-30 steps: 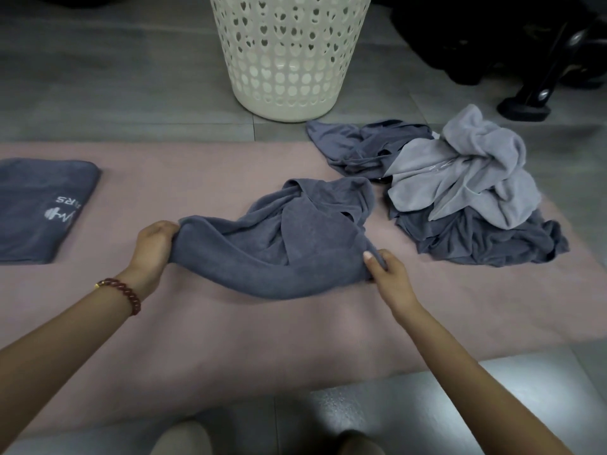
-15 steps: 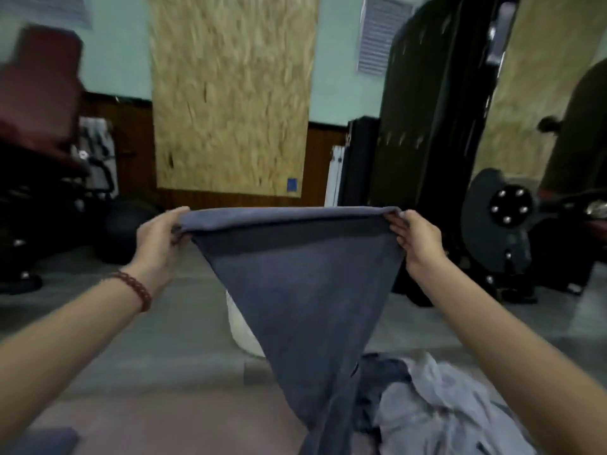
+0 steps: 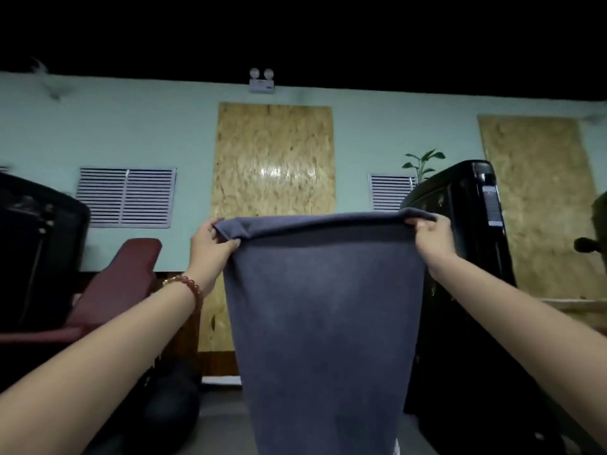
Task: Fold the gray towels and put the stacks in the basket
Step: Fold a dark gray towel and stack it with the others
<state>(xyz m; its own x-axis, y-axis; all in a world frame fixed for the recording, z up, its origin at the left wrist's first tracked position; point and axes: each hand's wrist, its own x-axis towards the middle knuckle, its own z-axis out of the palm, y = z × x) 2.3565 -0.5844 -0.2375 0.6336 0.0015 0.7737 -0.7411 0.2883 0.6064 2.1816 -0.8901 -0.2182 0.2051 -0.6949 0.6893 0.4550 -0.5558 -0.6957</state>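
Note:
A dark gray towel (image 3: pixel 323 323) hangs stretched in the air in front of me, its top edge level and its length dropping past the bottom of the frame. My left hand (image 3: pixel 210 244) pinches the top left corner. At the top right corner, my right hand (image 3: pixel 430 236) grips the cloth in the same way. Both arms are raised and held out. The basket, the mat, the other towels and the folded stack are out of view; the camera looks up at the wall.
A tall black cabinet (image 3: pixel 473 274) stands to the right behind the towel. A dark red chair (image 3: pixel 118 284) and a black object (image 3: pixel 36 254) are at the left. Plywood panels (image 3: pixel 274 165) and vents are on the pale green wall.
Both hands lifted the towel off the mat and raised it high. It went from bunched to a twisted hang, and now hangs flat and wide. The view tilted from the floor up to the wall.

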